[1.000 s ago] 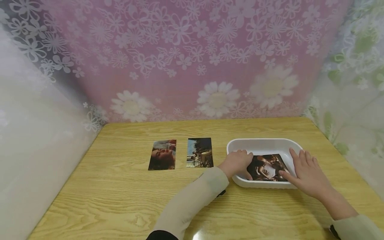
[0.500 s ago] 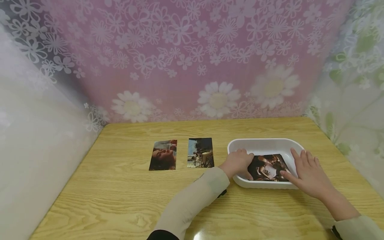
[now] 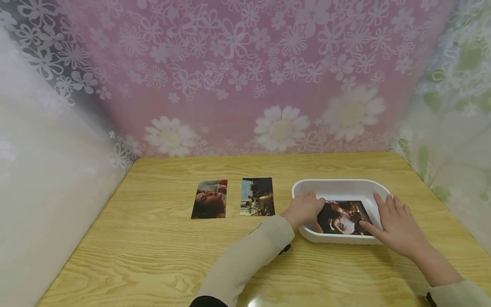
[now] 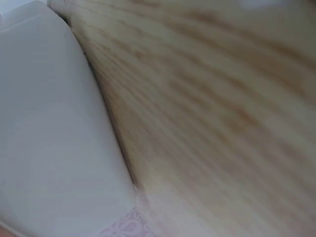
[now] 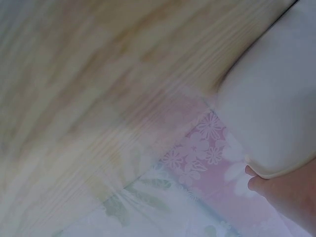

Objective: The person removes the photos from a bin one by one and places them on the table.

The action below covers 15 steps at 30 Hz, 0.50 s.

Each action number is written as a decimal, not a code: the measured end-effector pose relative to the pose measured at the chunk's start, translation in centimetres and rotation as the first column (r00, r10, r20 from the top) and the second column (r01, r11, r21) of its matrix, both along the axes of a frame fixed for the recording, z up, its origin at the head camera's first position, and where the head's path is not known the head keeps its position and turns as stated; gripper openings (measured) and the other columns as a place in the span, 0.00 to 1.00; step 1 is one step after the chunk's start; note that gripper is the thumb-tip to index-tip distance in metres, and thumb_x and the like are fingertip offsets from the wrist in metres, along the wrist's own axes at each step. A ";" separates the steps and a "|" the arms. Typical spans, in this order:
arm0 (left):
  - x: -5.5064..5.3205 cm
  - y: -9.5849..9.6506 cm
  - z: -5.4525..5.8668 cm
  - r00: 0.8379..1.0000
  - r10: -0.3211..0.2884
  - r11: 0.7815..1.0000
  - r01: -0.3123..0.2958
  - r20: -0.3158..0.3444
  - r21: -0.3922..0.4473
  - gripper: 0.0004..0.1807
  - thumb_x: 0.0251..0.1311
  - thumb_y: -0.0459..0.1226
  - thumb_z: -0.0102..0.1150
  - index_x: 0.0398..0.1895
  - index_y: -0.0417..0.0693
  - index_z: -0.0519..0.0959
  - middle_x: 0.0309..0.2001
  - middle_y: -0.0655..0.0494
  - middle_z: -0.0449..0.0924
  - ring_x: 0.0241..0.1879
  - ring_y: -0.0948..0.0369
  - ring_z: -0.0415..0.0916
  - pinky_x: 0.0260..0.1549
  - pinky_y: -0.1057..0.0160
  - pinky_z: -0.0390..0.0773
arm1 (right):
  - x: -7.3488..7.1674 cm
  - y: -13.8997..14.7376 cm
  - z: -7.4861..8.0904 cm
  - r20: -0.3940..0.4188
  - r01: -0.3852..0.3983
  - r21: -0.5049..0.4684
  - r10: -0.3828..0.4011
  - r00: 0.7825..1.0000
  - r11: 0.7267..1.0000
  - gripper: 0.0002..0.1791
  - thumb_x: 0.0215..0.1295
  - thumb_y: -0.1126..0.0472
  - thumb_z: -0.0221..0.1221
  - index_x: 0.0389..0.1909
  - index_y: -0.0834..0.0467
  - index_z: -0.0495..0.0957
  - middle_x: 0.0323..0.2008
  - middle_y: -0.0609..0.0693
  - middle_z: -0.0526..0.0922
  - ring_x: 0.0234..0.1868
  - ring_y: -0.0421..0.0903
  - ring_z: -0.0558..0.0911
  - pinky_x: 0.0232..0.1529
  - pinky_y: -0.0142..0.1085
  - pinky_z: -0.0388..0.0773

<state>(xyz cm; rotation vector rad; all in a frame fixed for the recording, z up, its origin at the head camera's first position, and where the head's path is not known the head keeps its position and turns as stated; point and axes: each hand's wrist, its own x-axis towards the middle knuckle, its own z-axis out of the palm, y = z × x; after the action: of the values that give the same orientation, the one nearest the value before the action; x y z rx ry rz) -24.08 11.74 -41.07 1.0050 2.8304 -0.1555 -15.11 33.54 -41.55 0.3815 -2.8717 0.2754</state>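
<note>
A white rounded tray point(image 3: 345, 239) stands at the right of the table, with a dark photo print point(image 3: 345, 217) lying inside near its front wall. Over the tray's left end reaches my left hand point(image 3: 305, 210), its thumb and a finger at the photo's left edge; the other fingers are partly hidden. My right hand point(image 3: 399, 226) lies across the right end, fingers extended and spread, thumb tip on the photo's right part. In the right wrist view, fingertips point(image 5: 254, 182) show beside the tray's rim. The left wrist view mostly shows the tray's outer wall point(image 4: 54, 118).
Left of the tray, two more photo prints lie flat on the wooden table point(image 3: 153, 256): a street-like scene point(image 3: 257, 197) and a face close-up point(image 3: 209, 199). A pink floral backdrop point(image 3: 230, 85) rises behind the table, with pale panels at both sides.
The photo in the tray has shifted slightly, its far edge now more level and a little nearer the front. Both hands stay almost in place; the whole view has drifted slightly.
</note>
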 end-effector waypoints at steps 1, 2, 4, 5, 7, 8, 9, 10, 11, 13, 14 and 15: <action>0.0 0.0 0.0 1.000 0.002 1.000 -0.002 -0.001 0.002 0.41 0.26 0.65 0.65 0.51 0.66 0.69 0.44 0.61 0.66 0.44 0.64 0.62 0.37 0.65 0.67 | 0.0 0.0 0.0 0.002 0.000 0.003 0.000 1.000 1.000 0.49 0.59 0.42 0.51 0.67 0.66 0.35 0.56 0.83 0.46 0.60 0.73 0.38 0.56 0.59 0.29; -0.1 0.0 0.0 1.000 0.001 1.000 0.000 -0.005 0.008 0.41 0.25 0.65 0.65 0.51 0.66 0.69 0.44 0.61 0.66 0.44 0.64 0.62 0.38 0.65 0.67 | 0.0 0.0 0.0 0.004 0.001 0.004 -0.001 1.000 1.000 0.49 0.60 0.42 0.51 0.67 0.66 0.34 0.56 0.83 0.46 0.60 0.73 0.38 0.56 0.59 0.29; -0.2 -0.1 0.0 1.000 -0.003 0.999 0.003 -0.015 0.032 0.41 0.24 0.65 0.66 0.50 0.65 0.70 0.43 0.61 0.66 0.43 0.64 0.61 0.37 0.66 0.67 | 0.0 0.0 -0.1 0.012 0.001 0.003 -0.001 1.000 1.000 0.49 0.60 0.42 0.50 0.67 0.66 0.34 0.56 0.83 0.45 0.60 0.72 0.37 0.56 0.58 0.28; -0.2 -0.1 0.0 1.000 -0.006 0.999 0.007 -0.023 0.047 0.41 0.24 0.65 0.66 0.49 0.65 0.70 0.42 0.61 0.66 0.42 0.64 0.61 0.37 0.66 0.67 | 0.0 0.0 -0.1 0.013 0.002 0.003 -0.002 1.000 1.000 0.49 0.60 0.42 0.50 0.67 0.66 0.33 0.56 0.83 0.45 0.60 0.72 0.37 0.56 0.58 0.27; -0.3 -0.2 0.1 0.999 -0.014 0.997 0.017 -0.038 0.077 0.39 0.24 0.64 0.66 0.47 0.65 0.71 0.40 0.61 0.65 0.40 0.65 0.60 0.34 0.67 0.67 | 0.0 0.0 -0.2 0.015 0.003 0.005 -0.003 1.000 1.000 0.49 0.60 0.42 0.50 0.67 0.66 0.33 0.56 0.83 0.44 0.60 0.72 0.36 0.56 0.58 0.26; -0.3 -0.3 0.1 0.999 -0.019 0.995 0.023 -0.042 0.093 0.39 0.24 0.64 0.66 0.47 0.64 0.71 0.39 0.62 0.65 0.39 0.65 0.60 0.33 0.68 0.66 | -0.1 0.0 -0.2 0.015 0.004 0.004 -0.004 1.000 1.000 0.49 0.60 0.42 0.50 0.67 0.66 0.33 0.56 0.83 0.45 0.60 0.72 0.36 0.56 0.58 0.26; -0.3 -0.3 0.2 0.999 -0.021 0.994 0.026 -0.043 0.107 0.38 0.25 0.64 0.66 0.47 0.64 0.71 0.39 0.62 0.65 0.38 0.65 0.60 0.32 0.68 0.66 | 0.0 0.0 -0.2 0.013 0.004 0.004 -0.004 1.000 1.000 0.49 0.60 0.42 0.50 0.67 0.66 0.33 0.56 0.83 0.45 0.60 0.72 0.37 0.56 0.58 0.27; -0.3 -0.3 0.3 0.999 -0.024 0.993 0.029 -0.042 0.116 0.38 0.26 0.64 0.66 0.47 0.65 0.71 0.39 0.63 0.65 0.39 0.66 0.60 0.32 0.68 0.66 | 0.0 0.0 -0.2 0.012 0.005 0.005 -0.005 1.000 1.000 0.49 0.60 0.42 0.50 0.67 0.66 0.33 0.56 0.83 0.45 0.60 0.72 0.37 0.56 0.58 0.27; -0.3 -0.3 0.3 0.999 -0.026 0.992 0.030 -0.041 0.122 0.37 0.27 0.64 0.65 0.48 0.66 0.71 0.39 0.64 0.64 0.39 0.66 0.60 0.33 0.69 0.66 | 0.0 0.0 -0.2 0.013 0.004 0.005 -0.004 1.000 1.000 0.50 0.60 0.42 0.50 0.67 0.67 0.33 0.56 0.83 0.45 0.60 0.72 0.37 0.56 0.58 0.27; -0.4 -0.3 0.4 0.999 -0.026 0.990 0.030 -0.028 0.139 0.37 0.28 0.63 0.65 0.49 0.67 0.71 0.39 0.64 0.64 0.39 0.67 0.60 0.33 0.69 0.66 | 0.0 0.0 -0.2 0.020 0.004 0.004 -0.004 1.000 1.000 0.50 0.60 0.42 0.50 0.67 0.66 0.33 0.56 0.83 0.45 0.60 0.72 0.36 0.56 0.58 0.26; -0.5 -0.3 0.4 0.999 -0.026 0.989 0.029 -0.020 0.147 0.36 0.30 0.63 0.65 0.49 0.67 0.71 0.39 0.65 0.64 0.39 0.67 0.60 0.33 0.69 0.66 | 0.0 0.0 -0.1 0.023 0.004 0.005 -0.004 1.000 1.000 0.50 0.60 0.42 0.50 0.67 0.66 0.33 0.56 0.83 0.44 0.60 0.72 0.36 0.56 0.58 0.26; -0.6 -0.2 0.4 1.000 -0.024 0.987 0.025 -0.009 0.157 0.35 0.31 0.62 0.65 0.50 0.68 0.71 0.39 0.65 0.64 0.39 0.68 0.61 0.33 0.69 0.66 | 0.1 0.0 -0.1 0.026 0.005 0.006 -0.005 1.000 1.000 0.50 0.60 0.42 0.50 0.67 0.66 0.32 0.56 0.83 0.44 0.60 0.72 0.36 0.56 0.58 0.26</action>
<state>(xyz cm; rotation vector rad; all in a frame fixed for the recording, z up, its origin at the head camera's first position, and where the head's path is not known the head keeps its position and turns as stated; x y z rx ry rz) -24.69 11.50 -40.71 1.0720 2.8741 0.0631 -15.06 33.51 -41.63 0.3747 -2.8985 0.2736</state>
